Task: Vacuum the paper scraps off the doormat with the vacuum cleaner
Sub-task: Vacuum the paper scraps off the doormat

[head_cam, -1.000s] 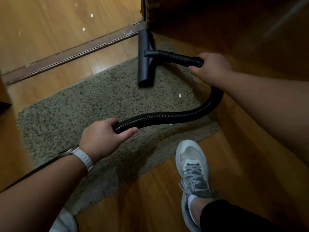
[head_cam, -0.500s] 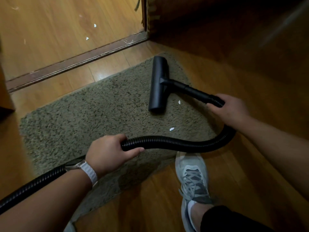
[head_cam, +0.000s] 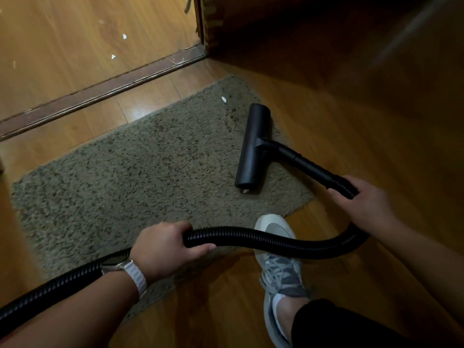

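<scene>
A shaggy grey-green doormat (head_cam: 140, 177) lies on the wooden floor. The black vacuum nozzle (head_cam: 252, 146) rests on the mat's right end. One white paper scrap (head_cam: 223, 99) lies on the mat beyond the nozzle, and another scrap (head_cam: 245, 190) peeks out at the nozzle's near end. My right hand (head_cam: 364, 199) grips the ribbed hose end just behind the rigid tube. My left hand (head_cam: 165, 244) grips the black corrugated hose (head_cam: 276, 241), which loops between both hands over my shoe.
A dark door threshold strip (head_cam: 100, 92) runs across beyond the mat, with white paper scraps (head_cam: 124, 36) on the lighter floor past it. A wooden door frame corner (head_cam: 204, 26) stands at the top. My grey sneaker (head_cam: 278, 267) is planted at the mat's near right corner.
The nozzle has been pulled back towards me along the mat's right end, from the threshold to near the front edge. My right hand drew back with it, uncovering a scrap at the far corner.
</scene>
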